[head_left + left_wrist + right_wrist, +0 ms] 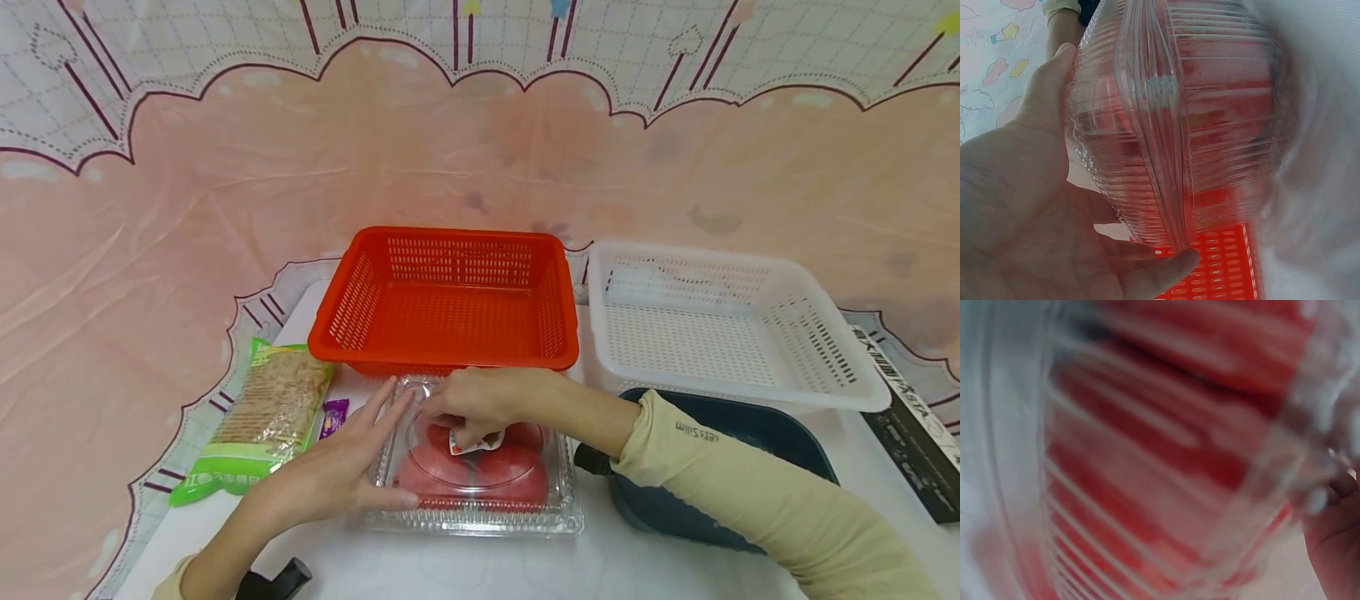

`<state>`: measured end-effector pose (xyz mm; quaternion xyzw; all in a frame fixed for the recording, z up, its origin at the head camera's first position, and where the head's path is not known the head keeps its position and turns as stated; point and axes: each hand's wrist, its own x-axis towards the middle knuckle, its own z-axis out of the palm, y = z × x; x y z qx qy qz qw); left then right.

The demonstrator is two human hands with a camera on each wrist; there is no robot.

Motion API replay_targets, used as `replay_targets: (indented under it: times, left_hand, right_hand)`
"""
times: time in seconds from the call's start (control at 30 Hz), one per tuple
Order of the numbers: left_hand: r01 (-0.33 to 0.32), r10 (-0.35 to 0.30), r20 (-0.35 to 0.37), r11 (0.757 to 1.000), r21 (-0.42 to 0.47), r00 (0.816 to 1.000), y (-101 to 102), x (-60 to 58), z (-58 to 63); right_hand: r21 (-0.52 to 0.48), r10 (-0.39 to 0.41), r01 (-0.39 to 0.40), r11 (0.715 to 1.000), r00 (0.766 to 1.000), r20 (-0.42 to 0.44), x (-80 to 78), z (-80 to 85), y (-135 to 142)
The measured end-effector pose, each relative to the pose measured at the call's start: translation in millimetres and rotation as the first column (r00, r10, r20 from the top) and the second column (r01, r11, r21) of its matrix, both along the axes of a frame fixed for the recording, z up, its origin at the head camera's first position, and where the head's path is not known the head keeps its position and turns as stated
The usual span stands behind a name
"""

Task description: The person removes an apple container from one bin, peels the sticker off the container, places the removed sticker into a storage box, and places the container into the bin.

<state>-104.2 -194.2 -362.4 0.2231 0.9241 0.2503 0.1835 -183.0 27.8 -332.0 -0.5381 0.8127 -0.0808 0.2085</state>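
Note:
A clear plastic clamshell box (480,521) with several red, round fruits or tomatoes (431,473) inside lies on the white table. My left hand (333,467) spreads its fingers along the box's left side; in the left wrist view its fingers (1160,275) lie near the rim seam. Above the lid, my right hand (480,404) has curled fingers and pinches a small white label-like piece (487,443) with orange print. Whether that piece sticks to the lid cannot be told. The right wrist view is blurred, with part of the right hand (1338,531) at its edge.
Behind the box stands a red basket (457,308), with a white basket (690,333) to its right. A dark blue bin (652,500) sits under the right forearm. To the left lie a green-ended food bag (262,408) and a small purple packet (333,417). A black box (918,450) is far right.

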Motion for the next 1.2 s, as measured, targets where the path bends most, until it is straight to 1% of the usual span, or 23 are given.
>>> replay_targets:
  times: [0.37, 0.57, 0.77, 0.87, 1.03, 1.13, 1.2]
  left_hand:
    - [-0.005, 0.005, 0.003, 1.000, 0.002, 1.000, 0, -0.4, -0.4]
    - [-0.011, 0.011, 0.014, 1.000, 0.004, 1.000, 2, -0.1, -0.8]
    - [-0.013, 0.013, 0.018, 1.000, 0.002, 1.000, 1, 0.1, -0.6]
    - [-0.014, 0.014, 0.023, 1.000, 0.002, 1.000, 1, -0.1, -0.3]
    - [-0.011, 0.011, 0.023, 1.000, 0.002, 1.000, 1, -0.2, -0.4]
    - [-0.010, 0.010, 0.022, 1.000, 0.001, 1.000, 1, -0.3, -0.8]
    - [-0.011, 0.011, 0.022, 1.000, 0.001, 1.000, 1, -0.5, -1.4]
  right_hand:
    - [-0.025, 0.006, -0.005, 1.000, 0.999, 0.033, -2.3, -2.5, 3]
    - [-0.069, 0.037, -0.036, 0.997, 0.999, 0.013, -4.0, -4.0, 6]
    - [-0.123, 0.035, -0.033, 0.992, 0.999, 0.013, -5.4, -8.2, 9]
    - [-0.131, 0.005, 0.001, 0.991, 0.999, 0.045, -5.8, -9.8, 10]
    - [-0.101, -0.071, 0.087, 0.991, 0.986, 0.149, -5.6, -8.9, 10]
    - [-0.099, -0.066, 0.083, 0.992, 0.983, 0.169, -7.1, -8.5, 10]
    - [-0.106, -0.044, 0.061, 0.993, 0.986, 0.158, -8.7, -8.6, 10]
